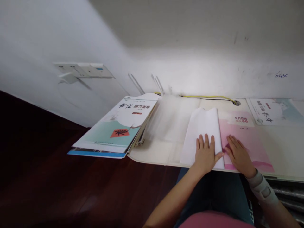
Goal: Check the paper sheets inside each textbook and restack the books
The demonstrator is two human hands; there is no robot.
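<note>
A pink booklet [249,144] lies near the front edge of the white desk. Along its left side, a white folded sheet [201,126] has a straight edge against the pink cover. My left hand [206,153] rests flat on this white sheet, with its fingers spread and its thumb reaching toward the edge. On the pink cover lies my right hand [239,156], palm down and fingers stretched out. The two thumbs come close together at the line where white meets pink. Neither hand grips anything.
A stack of books [114,126] overhangs the desk's left end. Beside it is a blurred, translucent sheet [171,120]. Another booklet [275,110] lies at the back right. A yellow cable [206,96] runs along the wall to a cable hole [236,103]. Wall sockets [87,70] are at left.
</note>
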